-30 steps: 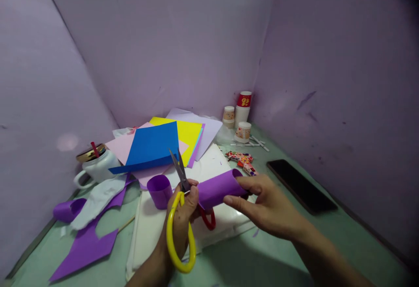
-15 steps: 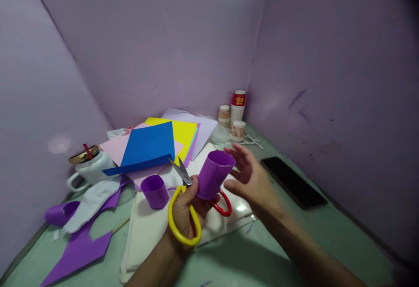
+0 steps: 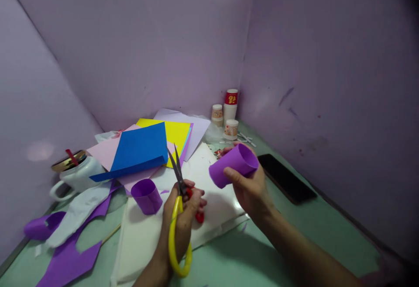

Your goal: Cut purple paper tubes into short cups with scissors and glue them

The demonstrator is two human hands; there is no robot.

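Observation:
My left hand [image 3: 185, 212] grips a pair of scissors [image 3: 179, 182] with one yellow and one red handle, its blades slightly apart and pointing up and away. In my right hand [image 3: 250, 186] is a purple paper tube [image 3: 231, 164], tilted sideways with its open end to the upper right. The thumb lies along the tube's near side, while the other fingers are partly hidden behind it. A shorter purple paper ring [image 3: 147, 202] stands on the white pad [image 3: 140, 239], left of the scissors.
Coloured sheets [image 3: 140, 147] are stacked at the back left, beside a white mug [image 3: 77, 175]. Purple offcuts [image 3: 78, 256] and a white glove-like piece [image 3: 81, 212] lie at left. Paper cups [image 3: 231, 129] stand in the back corner. A black phone [image 3: 286, 178] lies at right.
The purple tube has passed from my left hand into my right hand and tipped sideways. My left hand keeps the scissors, now turned more upright. The view has shifted slightly right.

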